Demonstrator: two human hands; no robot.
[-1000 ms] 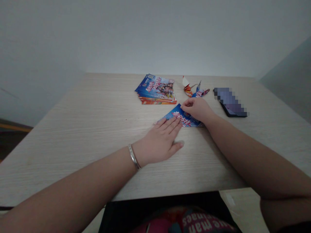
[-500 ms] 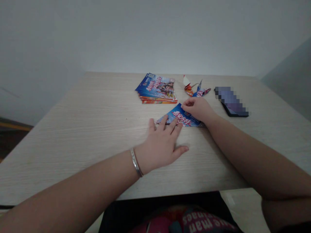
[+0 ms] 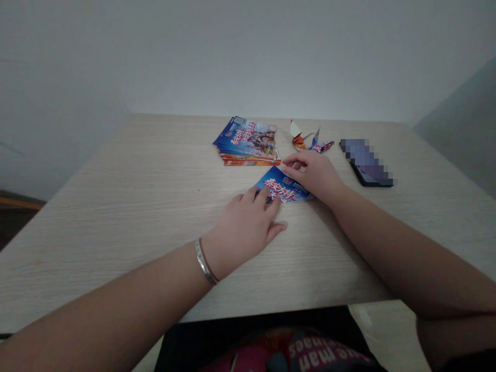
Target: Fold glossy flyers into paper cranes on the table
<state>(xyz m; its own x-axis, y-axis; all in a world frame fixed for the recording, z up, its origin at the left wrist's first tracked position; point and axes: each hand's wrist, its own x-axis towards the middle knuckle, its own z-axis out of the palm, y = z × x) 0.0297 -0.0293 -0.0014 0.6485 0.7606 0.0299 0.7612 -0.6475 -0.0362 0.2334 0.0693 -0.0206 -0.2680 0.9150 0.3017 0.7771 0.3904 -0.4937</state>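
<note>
A blue printed leaflet [image 3: 279, 187], folded into a roughly triangular shape, lies flat on the table in front of me. My left hand [image 3: 248, 222], palm down with its fingers stretched, presses on the leaflet's lower left part and covers it. At its upper right edge is my right hand [image 3: 315, 175]; the thumb touches the edge, and the curled fingers stand a little apart from the thumb. The leaflet's right corner is partly hidden beneath that hand. Just beyond my right hand are two folded paper cranes, one orange and white [image 3: 297, 138], the other blue [image 3: 320, 145].
A fanned stack of printed leaflets [image 3: 248, 140] lies behind the folded one. To the right of the cranes sits a dark phone [image 3: 366, 163], its screen blurred out. The pale wooden table [image 3: 127, 206] meets a wall [image 3: 248, 62] at the back.
The folded leaflet has shifted slightly left with both hands. My left hand's fingers have drawn closer together, and my right thumb and fingers have come somewhat apart at the leaflet's upper edge.
</note>
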